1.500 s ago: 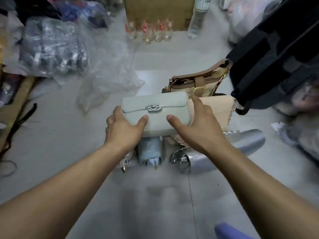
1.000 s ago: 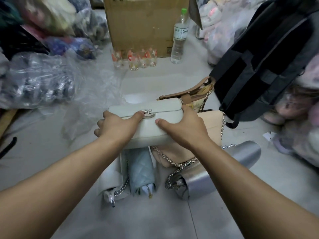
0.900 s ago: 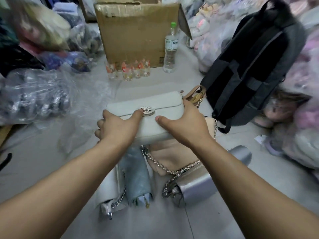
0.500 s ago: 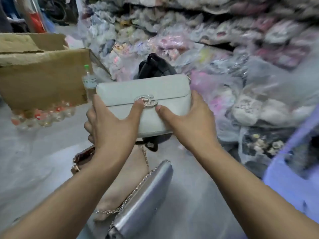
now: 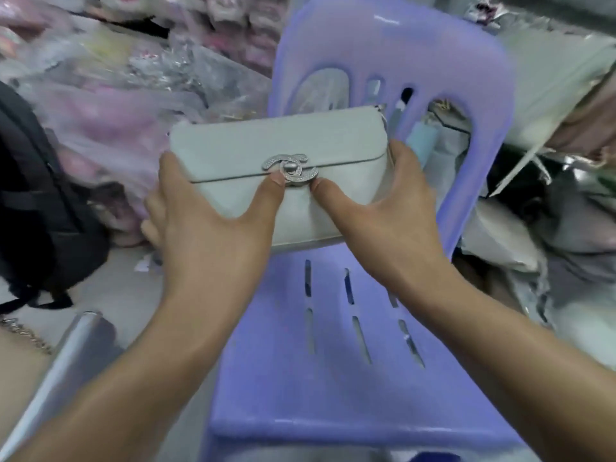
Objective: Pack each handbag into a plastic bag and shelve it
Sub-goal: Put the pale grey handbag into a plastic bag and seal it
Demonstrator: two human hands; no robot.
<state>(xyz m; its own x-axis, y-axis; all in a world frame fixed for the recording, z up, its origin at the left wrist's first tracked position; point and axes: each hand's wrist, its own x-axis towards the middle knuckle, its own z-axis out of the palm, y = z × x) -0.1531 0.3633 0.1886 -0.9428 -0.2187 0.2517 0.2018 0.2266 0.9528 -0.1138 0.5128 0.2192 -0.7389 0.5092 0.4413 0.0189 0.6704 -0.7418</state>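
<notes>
I hold a pale grey-green handbag (image 5: 276, 145) with a silver clasp (image 5: 289, 165) up in front of me, over the back part of a purple chair seat. My left hand (image 5: 206, 221) grips its left end, thumb just left of the clasp. My right hand (image 5: 376, 211) grips its right end, thumb just right of the clasp. The flap is closed. A silver handbag (image 5: 76, 355) lies on the floor at the lower left, with a beige bag (image 5: 16, 358) and its chain beside it.
A purple plastic chair (image 5: 333, 378) stands directly in front of me, its backrest behind the bag. A black backpack (image 5: 36, 208) leans at the left. Piles of plastic-wrapped goods (image 5: 110, 105) fill the background and the right side (image 5: 550, 228).
I lifted the grey-green handbag off the floor pile and turned right with it. The cardboard box and bottle left the view; the purple chair now fills the middle.
</notes>
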